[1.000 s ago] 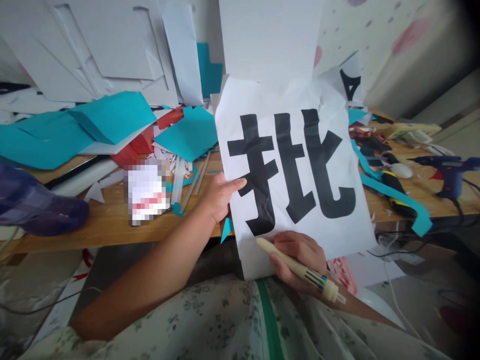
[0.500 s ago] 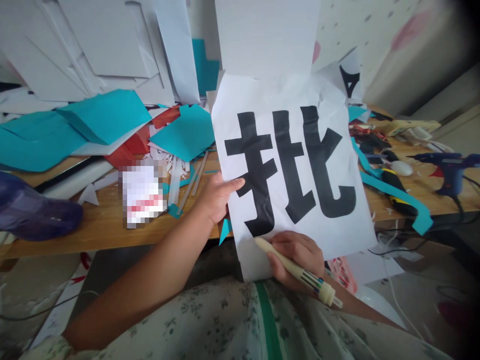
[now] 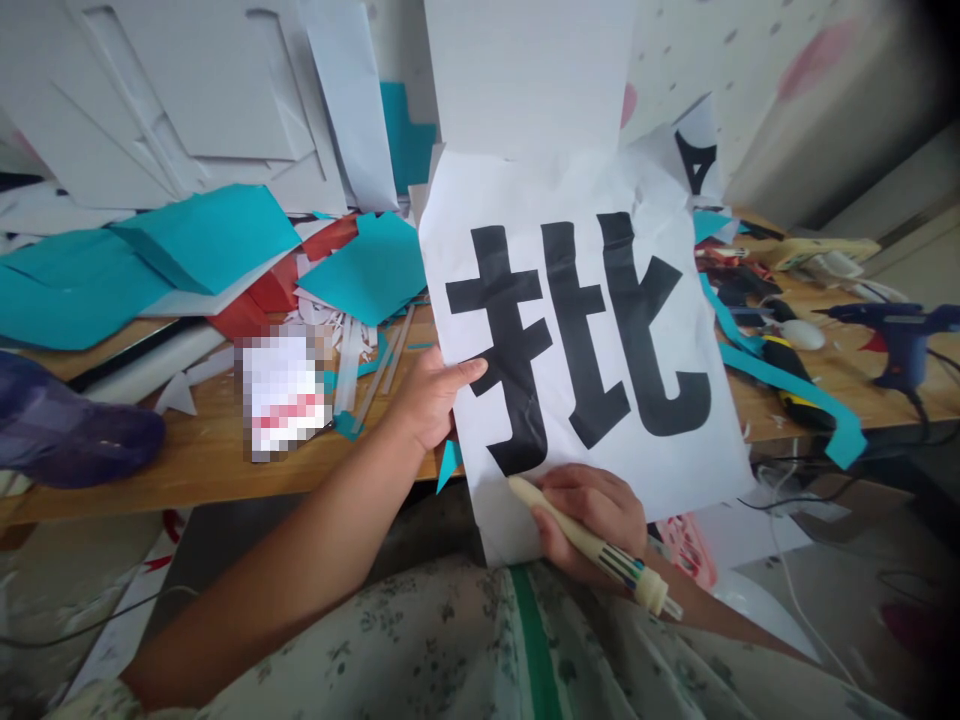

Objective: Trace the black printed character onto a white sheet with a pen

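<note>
Hands (image 3: 439, 400) (image 3: 596, 503) closed, left gripping paper (image 3: 581, 360), right pen (image 3: 600, 552)

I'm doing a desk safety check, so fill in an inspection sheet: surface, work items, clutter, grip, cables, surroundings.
Surface: wooden table, partly covered.
Work items: white sheet bearing a black character; cream pen.
Clutter: teal paper and purple bottle left, blue glue gun right.
Grip: left hand pinches the sheet's left edge; right hand holds the pen.
Cables: dark cord at the glue gun; white cord at lower right.
Surroundings: spotted wall behind.
</note>
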The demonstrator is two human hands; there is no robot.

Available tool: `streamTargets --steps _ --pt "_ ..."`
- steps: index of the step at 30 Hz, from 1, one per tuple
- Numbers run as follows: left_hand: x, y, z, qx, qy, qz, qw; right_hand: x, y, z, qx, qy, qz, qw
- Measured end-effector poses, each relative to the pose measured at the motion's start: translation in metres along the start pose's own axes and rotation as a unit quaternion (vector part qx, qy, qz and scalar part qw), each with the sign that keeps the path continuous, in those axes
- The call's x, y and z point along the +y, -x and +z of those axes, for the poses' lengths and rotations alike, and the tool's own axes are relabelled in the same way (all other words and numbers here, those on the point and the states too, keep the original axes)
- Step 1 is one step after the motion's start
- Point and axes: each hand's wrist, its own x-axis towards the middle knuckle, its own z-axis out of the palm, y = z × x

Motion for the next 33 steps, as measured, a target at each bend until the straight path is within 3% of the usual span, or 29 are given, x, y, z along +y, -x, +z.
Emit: streamTargets --steps 33 --pt "-0.0005 0.0003 -0.0011 -0.003 -0.008 0.010 1.000 -0.0001 -0.0005 -0.0027 0.000 -0.004 0.006 1.000"
